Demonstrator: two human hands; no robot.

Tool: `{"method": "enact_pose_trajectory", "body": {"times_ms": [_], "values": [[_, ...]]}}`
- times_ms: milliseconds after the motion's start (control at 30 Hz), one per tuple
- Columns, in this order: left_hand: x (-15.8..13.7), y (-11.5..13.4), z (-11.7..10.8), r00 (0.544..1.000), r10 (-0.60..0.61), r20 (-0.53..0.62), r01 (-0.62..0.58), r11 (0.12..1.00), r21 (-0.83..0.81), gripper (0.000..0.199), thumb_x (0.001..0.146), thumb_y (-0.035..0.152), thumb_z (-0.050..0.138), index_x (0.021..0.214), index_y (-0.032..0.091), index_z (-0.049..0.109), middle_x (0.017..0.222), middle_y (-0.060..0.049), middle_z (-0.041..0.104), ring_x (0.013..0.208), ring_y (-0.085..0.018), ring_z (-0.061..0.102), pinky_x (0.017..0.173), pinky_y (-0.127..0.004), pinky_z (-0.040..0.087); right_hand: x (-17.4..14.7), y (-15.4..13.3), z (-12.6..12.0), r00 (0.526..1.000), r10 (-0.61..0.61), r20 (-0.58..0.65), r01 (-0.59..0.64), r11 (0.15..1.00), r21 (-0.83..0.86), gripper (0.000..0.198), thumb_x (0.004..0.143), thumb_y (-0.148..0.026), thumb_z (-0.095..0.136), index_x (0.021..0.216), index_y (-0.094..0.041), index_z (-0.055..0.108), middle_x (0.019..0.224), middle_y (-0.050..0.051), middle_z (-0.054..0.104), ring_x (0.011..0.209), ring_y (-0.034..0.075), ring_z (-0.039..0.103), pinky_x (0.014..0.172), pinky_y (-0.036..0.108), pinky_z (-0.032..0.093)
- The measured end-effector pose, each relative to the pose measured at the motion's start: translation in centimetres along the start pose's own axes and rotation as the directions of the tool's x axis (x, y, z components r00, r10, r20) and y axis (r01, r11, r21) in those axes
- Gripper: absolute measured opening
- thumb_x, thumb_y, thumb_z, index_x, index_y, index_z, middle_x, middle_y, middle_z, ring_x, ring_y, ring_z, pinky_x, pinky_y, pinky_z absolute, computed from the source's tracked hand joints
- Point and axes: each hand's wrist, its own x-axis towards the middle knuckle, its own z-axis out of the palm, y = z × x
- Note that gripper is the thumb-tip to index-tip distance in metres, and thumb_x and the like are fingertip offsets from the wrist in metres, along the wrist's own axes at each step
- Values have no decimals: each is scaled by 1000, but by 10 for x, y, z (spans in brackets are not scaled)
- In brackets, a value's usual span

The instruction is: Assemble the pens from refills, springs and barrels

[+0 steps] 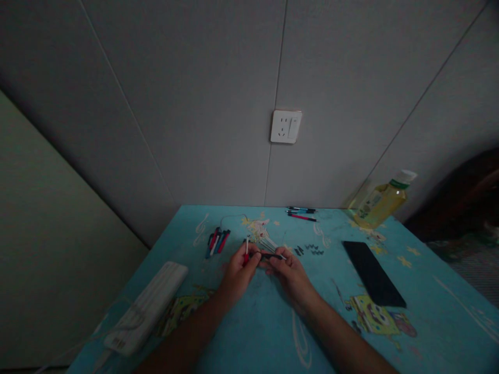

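Observation:
My left hand [242,263] and my right hand [286,265] meet over the middle of the table. Between them lies a dark pen part [268,255], pinched at its left end by my left fingers and at its right end by my right ones. A red pen piece with a white tip [246,251] also stands up from my left hand. Just beyond the fingers, several thin pale sticks like pen refills [268,243] lie side by side. Red, blue and white pen barrels [218,242] are grouped to the left. Small dark pieces [299,250] and tiny grey parts [314,249] lie to the right.
Several pens [302,213] lie by the wall. A tilted-looking bottle of yellow liquid [380,205] stands back right, and a black flat slab like a phone [374,274] lies nearer. At left is a white power strip [150,306] with cable. A wall socket [286,127] is above the blue-covered table [265,332].

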Motion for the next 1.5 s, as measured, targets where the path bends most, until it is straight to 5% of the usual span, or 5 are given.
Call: {"method": "enact_pose_trajectory", "body": {"times_ms": [400, 600, 767, 1033, 1500], "values": [[1, 18, -2, 994, 103, 41, -111, 957, 267, 25, 89, 37, 57, 102, 17, 65, 68, 1, 58, 52, -10, 46, 48, -20, 34, 1, 4, -4, 998, 33, -53, -28, 994, 102, 32, 74, -25, 81, 95, -24, 58, 86, 1, 75, 81, 19, 73, 68, 27, 53], [0, 14, -5, 990, 133, 44, -140, 897, 420, 40, 96, 44, 43, 115, 16, 63, 58, 3, 51, 46, -10, 41, 44, -21, 30, 3, 4, -3, 995, 27, -91, -10, 984, 179, 26, 81, -31, 75, 100, -21, 61, 103, 6, 74, 81, 15, 72, 75, 27, 55], [5, 13, -18, 966, 226, 127, -250, 682, 687, 37, 99, 40, 36, 110, 18, 64, 69, -2, 63, 60, -16, 58, 58, -25, 42, 6, -3, -8, 989, -67, -129, 82, 990, 116, 27, 81, -37, 74, 98, -20, 63, 106, 7, 73, 74, 15, 71, 74, 29, 54], [9, 8, -32, 889, 232, 395, -448, 255, 857, 29, 100, 31, 37, 109, 20, 63, 86, -8, 70, 75, -18, 66, 66, -26, 44, 1, -20, -18, 968, -251, 18, 241, 904, -352, 21, 80, -33, 75, 96, -23, 66, 93, 4, 74, 73, 17, 68, 72, 29, 51], [7, 10, -29, 886, 176, 430, -454, 135, 881, 26, 100, 29, 37, 96, 20, 62, 82, -5, 66, 74, -17, 63, 65, -26, 41, 0, -10, -19, 979, -186, 80, 202, 859, -471, 20, 81, -34, 73, 98, -24, 69, 94, 4, 73, 78, 19, 67, 76, 32, 50]]}}
